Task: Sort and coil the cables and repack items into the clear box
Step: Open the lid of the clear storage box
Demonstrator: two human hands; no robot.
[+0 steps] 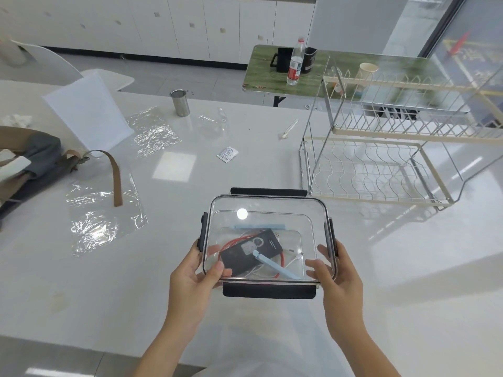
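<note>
The clear box is gripped at its near corners by both hands: the left hand is curled round the near left corner, thumb laid on the lid and fingers seen through the plastic beneath, and the right hand is curled round the near right corner in the same way, thumb on top. Both forearms are reached forward from the lower edge of the view, wrists roughly level, so that the box is held close above or just on the near part of the white table; which of the two cannot be told. The lid appears to be seated, and the dark latches on the four sides look folded out, not clipped, though this is not certain. Inside, a dark flat device is seen lying over a red cable and a white cable, with a light blue strip across it and another blue piece behind. The cables look loosely tangled, not neatly coiled, so the task is judged to be at its start or its very end; opening, sorting and coiling probably remain. Further out lie clear plastic sheets, a grey bag, a small white sachet and a metal cup, with a wire dish rack to the right.
</note>
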